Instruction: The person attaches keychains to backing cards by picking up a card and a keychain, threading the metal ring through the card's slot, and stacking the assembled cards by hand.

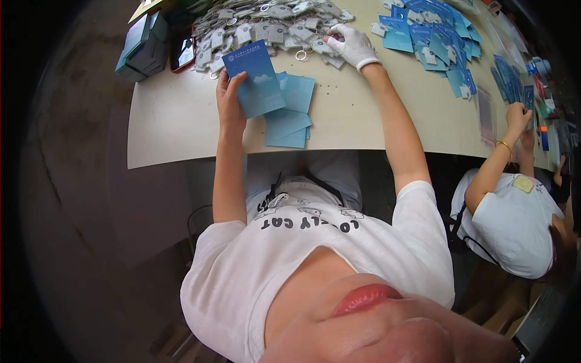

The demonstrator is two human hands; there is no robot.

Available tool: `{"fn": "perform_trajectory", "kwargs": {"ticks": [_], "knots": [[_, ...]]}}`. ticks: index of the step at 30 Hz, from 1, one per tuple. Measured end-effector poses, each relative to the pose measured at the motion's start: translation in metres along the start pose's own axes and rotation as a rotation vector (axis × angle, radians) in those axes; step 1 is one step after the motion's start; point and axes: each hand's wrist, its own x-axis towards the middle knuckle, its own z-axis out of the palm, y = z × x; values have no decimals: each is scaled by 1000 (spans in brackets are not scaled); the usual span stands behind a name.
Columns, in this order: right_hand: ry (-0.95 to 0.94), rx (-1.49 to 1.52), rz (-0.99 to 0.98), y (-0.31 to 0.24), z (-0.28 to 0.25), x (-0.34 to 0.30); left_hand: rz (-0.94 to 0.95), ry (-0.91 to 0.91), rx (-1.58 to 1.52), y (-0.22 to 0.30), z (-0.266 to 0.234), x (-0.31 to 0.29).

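The wearer's head (375, 333) is nearest, with a white shirt (242, 272) beyond it; past that, on the table (175, 121), a box (143, 51) stands at far left, a phone (183, 53) just beside it. The left hand (232, 94) grasps the card (257, 81) between the heap of tags (260, 30) and the wearer, thumb over the front, fingers behind; whether it is 1 card or 2 stacked, I cannot tell. That grip seems sound: a light pinch near the edge leaves most of the front free and should avoid creases. Loose cards (290, 124) lie overlapping nearby, so holding the card high would save nudging them. The right hand (353, 47), gloved, is at the heap's right side, thumb and fingertips drawn close; whether a tag is between them, I cannot tell. The heap looks prone to tangling, so best to pinch 1 tag by its ring and lift rather than drag. Farther right lies a mixed pile (423, 42) of cards and tags, then another person's hand (517, 118) at more blue cards (508, 78).
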Motion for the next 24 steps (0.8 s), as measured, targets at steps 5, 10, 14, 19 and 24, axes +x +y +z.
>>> {"fn": "perform_trajectory", "kwargs": {"ticks": [5,10,14,19,24], "knots": [[-193,-172,-24,-19,-8,16,87,-80,-11,9,-5,2],[-260,-134,-236,-5,-5,21,140,-52,-67,2,-17,1],[39,-87,-236,-8,-16,9,175,-80,-167,1,-4,1],[438,-137,-475,-69,-54,-32,193,-130,-310,9,-3,-9],[523,103,-399,-117,-62,-76,285,-169,-239,31,12,-11]]}}
